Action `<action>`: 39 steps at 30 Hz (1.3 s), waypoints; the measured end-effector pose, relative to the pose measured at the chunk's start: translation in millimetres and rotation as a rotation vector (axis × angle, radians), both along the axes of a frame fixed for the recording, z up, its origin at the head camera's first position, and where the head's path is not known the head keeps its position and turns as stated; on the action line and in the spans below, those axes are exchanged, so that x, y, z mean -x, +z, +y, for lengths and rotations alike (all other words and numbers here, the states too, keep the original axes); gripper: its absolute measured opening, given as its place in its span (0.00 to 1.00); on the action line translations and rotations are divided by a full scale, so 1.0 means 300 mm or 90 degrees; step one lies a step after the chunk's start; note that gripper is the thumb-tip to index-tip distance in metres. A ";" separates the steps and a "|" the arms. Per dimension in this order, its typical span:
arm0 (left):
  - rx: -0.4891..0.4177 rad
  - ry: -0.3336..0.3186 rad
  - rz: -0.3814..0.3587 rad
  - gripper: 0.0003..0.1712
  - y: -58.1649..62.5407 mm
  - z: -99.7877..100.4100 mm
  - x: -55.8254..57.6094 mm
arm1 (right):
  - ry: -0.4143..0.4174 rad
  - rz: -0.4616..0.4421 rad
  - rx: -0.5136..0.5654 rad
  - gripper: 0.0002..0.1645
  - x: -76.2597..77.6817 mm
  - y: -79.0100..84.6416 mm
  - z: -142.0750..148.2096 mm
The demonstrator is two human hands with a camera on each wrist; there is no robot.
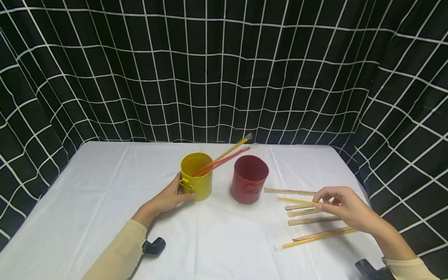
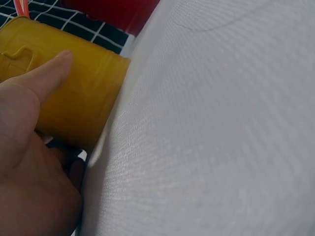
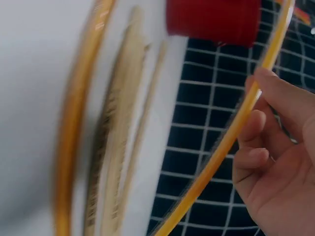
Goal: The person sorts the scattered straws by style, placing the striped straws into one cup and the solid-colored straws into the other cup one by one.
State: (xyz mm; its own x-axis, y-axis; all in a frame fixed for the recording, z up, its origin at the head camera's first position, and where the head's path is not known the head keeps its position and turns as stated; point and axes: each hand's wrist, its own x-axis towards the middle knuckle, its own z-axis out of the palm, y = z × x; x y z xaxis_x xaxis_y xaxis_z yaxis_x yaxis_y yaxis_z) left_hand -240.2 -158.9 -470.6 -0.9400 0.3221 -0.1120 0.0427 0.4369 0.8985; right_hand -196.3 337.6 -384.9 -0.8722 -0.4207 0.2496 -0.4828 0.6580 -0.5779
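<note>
Yellow cup (image 1: 201, 188) we're gripping with our left hand (image 1: 169, 198) on the tabletop (image 1: 217, 241), apparently steadying it beside the red cup (image 1: 241, 193), while our right hand (image 1: 345, 207) is pinching a yellow straw (image 1: 295, 200) between its fingers (image 3: 252, 125) above paper-wrapped straws (image 1: 311, 221).

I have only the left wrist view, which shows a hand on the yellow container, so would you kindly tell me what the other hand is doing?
Observer: The right hand pinches a yellow straw between thumb and fingers.
Operator: Thank you; I see only reddish straws at the top of the yellow container, so would you tell me whether another colour leans out of it?
Observer: Yes, a second yellow straw leans out alongside them, slanting the same way.
</note>
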 end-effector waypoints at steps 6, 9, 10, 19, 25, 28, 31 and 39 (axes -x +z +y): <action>0.003 0.003 -0.004 0.59 -0.004 0.001 0.004 | 0.025 0.037 0.068 0.12 -0.005 0.054 -0.051; 0.003 0.008 -0.009 0.60 -0.002 0.001 0.003 | 0.055 0.043 0.109 0.13 -0.004 0.069 -0.075; 0.003 0.007 -0.007 0.60 -0.001 0.000 0.002 | 0.065 0.043 0.122 0.12 -0.003 0.072 -0.082; 0.002 0.003 -0.004 0.59 0.000 0.002 -0.004 | 0.107 -0.005 0.270 0.11 0.011 0.082 -0.140; 0.004 0.006 -0.006 0.59 0.008 -0.002 -0.006 | 0.140 -0.016 0.334 0.15 0.024 0.099 -0.186; 0.009 0.004 -0.006 0.59 0.009 -0.002 -0.004 | 0.169 -0.024 0.370 0.18 0.029 0.119 -0.213; 0.010 0.003 -0.008 0.59 0.005 -0.002 0.000 | 0.184 -0.031 0.395 0.20 0.035 0.139 -0.241; 0.001 0.001 -0.006 0.58 0.003 0.000 -0.001 | 0.205 -0.025 0.452 0.24 0.051 0.178 -0.330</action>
State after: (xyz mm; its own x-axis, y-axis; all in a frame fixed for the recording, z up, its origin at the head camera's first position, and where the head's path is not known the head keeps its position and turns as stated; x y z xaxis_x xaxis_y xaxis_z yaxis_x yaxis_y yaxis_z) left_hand -239.9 -158.9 -469.7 -0.9396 0.3201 -0.1210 0.0334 0.4377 0.8985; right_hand -211.7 238.6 -331.6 -0.7479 -0.4062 0.5250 -0.5576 -0.0447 -0.8289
